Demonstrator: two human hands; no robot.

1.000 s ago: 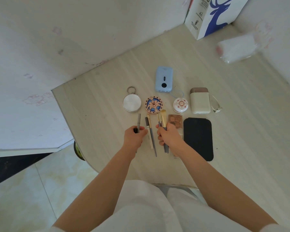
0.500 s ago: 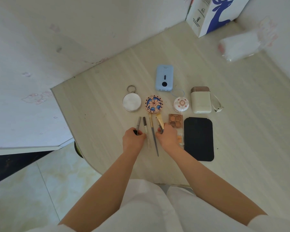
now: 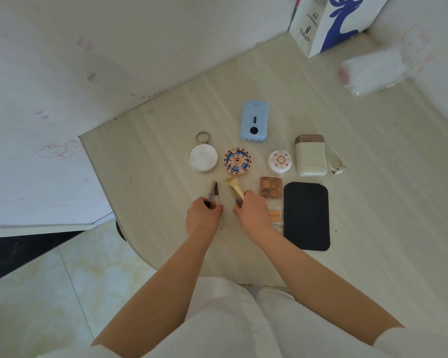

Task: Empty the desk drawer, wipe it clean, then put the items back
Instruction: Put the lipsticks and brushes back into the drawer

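A grey pen [image 3: 212, 191] and a thin stick beside it are gripped in the curled fingers of the left hand [image 3: 202, 218], their tips pointing to 12 o'clock. A bundle of makeup brushes [image 3: 234, 191] is clamped in the closed fingers of the right hand [image 3: 254, 214], bristles toward 11 o'clock. Both hands are held low over the desk [image 3: 145, 177]. At 3 o'clock of the right hand an eyeshadow palette [image 3: 270, 191] and a black case [image 3: 306, 215] are laid. Whether the drawer is in view cannot be told.
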